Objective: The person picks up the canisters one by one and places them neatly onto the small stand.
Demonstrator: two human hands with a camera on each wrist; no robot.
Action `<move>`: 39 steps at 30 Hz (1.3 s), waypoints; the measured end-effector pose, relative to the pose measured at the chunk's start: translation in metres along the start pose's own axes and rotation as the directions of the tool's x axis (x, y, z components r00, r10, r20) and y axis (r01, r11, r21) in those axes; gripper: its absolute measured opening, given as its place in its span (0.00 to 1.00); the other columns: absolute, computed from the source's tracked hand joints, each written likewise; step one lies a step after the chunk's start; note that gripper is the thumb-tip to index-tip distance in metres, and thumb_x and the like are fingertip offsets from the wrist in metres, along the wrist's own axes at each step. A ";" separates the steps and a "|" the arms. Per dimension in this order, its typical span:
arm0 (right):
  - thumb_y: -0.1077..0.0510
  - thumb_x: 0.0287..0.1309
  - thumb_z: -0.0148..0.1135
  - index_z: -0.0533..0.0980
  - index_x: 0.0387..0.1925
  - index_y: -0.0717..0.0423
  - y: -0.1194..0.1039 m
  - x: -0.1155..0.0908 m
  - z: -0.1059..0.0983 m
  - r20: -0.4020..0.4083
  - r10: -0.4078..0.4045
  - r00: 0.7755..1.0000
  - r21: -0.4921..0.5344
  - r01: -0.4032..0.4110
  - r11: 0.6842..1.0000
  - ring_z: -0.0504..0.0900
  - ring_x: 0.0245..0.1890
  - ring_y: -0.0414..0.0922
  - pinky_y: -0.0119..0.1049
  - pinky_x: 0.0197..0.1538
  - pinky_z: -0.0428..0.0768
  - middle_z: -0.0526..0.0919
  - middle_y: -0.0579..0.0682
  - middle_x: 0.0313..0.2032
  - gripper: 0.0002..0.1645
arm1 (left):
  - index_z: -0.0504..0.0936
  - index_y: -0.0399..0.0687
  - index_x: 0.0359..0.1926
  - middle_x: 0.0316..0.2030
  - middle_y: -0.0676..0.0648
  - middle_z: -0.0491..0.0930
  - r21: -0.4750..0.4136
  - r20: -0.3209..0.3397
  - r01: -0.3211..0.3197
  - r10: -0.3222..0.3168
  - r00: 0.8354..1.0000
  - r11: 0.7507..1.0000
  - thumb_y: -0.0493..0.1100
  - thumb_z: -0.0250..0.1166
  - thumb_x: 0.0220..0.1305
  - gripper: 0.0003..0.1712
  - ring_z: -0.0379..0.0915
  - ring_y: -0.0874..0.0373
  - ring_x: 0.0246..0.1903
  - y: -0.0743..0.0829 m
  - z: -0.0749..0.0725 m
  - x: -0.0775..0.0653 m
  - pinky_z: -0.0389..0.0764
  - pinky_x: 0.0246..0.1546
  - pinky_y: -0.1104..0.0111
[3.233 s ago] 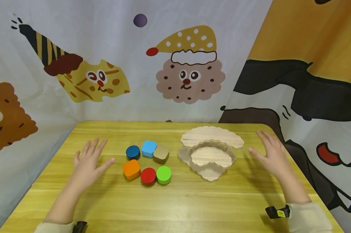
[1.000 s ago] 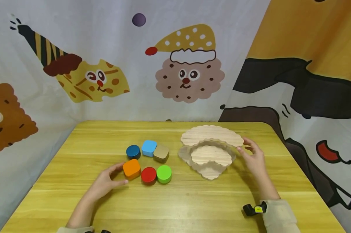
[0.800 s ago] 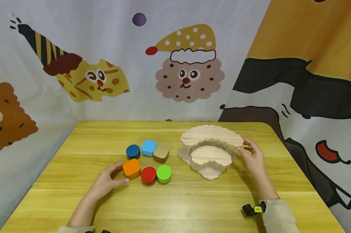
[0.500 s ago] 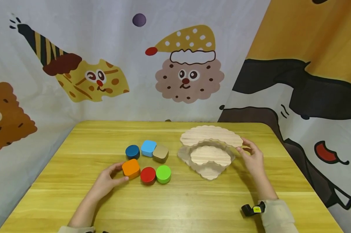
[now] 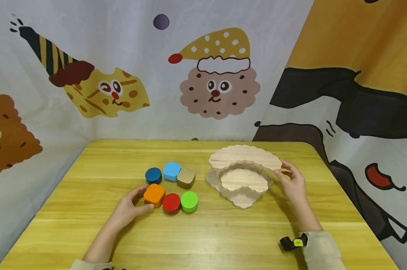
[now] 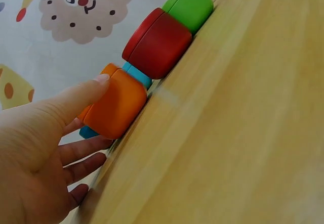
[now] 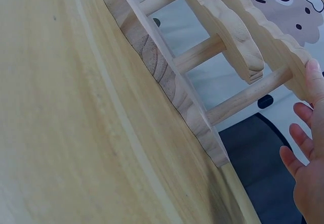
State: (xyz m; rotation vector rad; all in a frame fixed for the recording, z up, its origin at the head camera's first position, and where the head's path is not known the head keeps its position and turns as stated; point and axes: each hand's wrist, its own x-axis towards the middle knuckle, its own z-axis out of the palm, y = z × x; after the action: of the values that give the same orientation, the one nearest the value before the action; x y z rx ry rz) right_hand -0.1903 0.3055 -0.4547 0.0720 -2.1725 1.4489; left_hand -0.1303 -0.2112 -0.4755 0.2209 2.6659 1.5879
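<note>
An orange block [image 5: 154, 195] with rounded corners and a seam near its top is held between the thumb and fingers of my left hand [image 5: 127, 210]. In the left wrist view, the thumb presses one side of the orange block [image 6: 119, 105] while other fingers curl below. At the right end of a wooden tiered stand [image 5: 244, 156] with scalloped edges, my right hand [image 5: 294, 183] pinches the top tier. The right wrist view shows the thumb on that tier's edge, dowels [image 7: 250, 95] joining the tiers, and the other fingers loosely bent.
Beside the orange block are a red round block [image 5: 171, 203] and a green one [image 5: 189, 202]. Behind them sit a dark blue block [image 5: 153, 175], a light blue block [image 5: 172, 171] and a tan block [image 5: 186, 177]. A printed curtain [image 5: 149, 127] hangs behind the table [image 5: 203, 240].
Both hands came in from the sides, the left to the orange block, the right to the stand. Just now the orange block has shifted slightly right and turned with my left hand.
</note>
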 end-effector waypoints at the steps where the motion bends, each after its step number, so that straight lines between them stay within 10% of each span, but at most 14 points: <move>1: 0.72 0.54 0.65 0.74 0.54 0.70 -0.001 0.000 0.000 0.000 -0.001 1.000 0.004 0.001 1.000 0.73 0.45 0.33 0.30 0.48 0.74 0.77 0.36 0.40 0.24 | 0.70 0.38 0.64 0.55 0.39 0.75 -0.002 -0.002 -0.003 0.003 1.000 1.000 0.45 0.75 0.52 0.40 0.69 0.43 0.55 0.000 0.001 0.000 0.65 0.59 0.49; 13: 0.74 0.55 0.63 0.73 0.54 0.74 -0.036 -0.006 -0.001 0.024 0.001 1.000 -0.006 -0.001 1.000 0.72 0.44 0.33 0.31 0.48 0.74 0.76 0.40 0.40 0.23 | 0.73 0.37 0.59 0.49 0.42 0.78 0.002 -0.007 -0.011 0.011 1.000 1.000 0.43 0.76 0.50 0.36 0.72 0.45 0.51 -0.002 0.007 0.009 0.68 0.57 0.50; 28: 0.75 0.54 0.63 0.73 0.53 0.75 -0.032 -0.005 0.000 0.031 -0.035 0.999 0.042 0.034 0.999 0.74 0.43 0.33 0.30 0.47 0.75 0.77 0.39 0.40 0.23 | 0.74 0.39 0.57 0.45 0.46 0.79 0.012 0.040 -0.052 0.051 0.998 0.999 0.44 0.77 0.48 0.35 0.73 0.49 0.47 0.001 0.005 0.016 0.69 0.54 0.51; 39: 0.77 0.52 0.63 0.72 0.51 0.78 -0.031 -0.005 0.000 0.018 -0.066 0.998 0.058 0.065 0.996 0.75 0.43 0.34 0.33 0.46 0.75 0.79 0.43 0.40 0.22 | 0.75 0.37 0.57 0.46 0.42 0.78 0.134 -0.045 -0.058 0.065 0.997 0.989 0.44 0.78 0.47 0.37 0.71 0.47 0.44 0.020 -0.007 0.013 0.72 0.45 0.52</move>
State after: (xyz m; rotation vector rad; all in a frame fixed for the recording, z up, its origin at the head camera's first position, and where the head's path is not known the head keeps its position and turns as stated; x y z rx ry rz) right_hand -0.1763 0.2913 -0.4308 0.1772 -2.1240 1.4797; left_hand -0.1421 -0.2062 -0.4540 0.2738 2.8318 1.4512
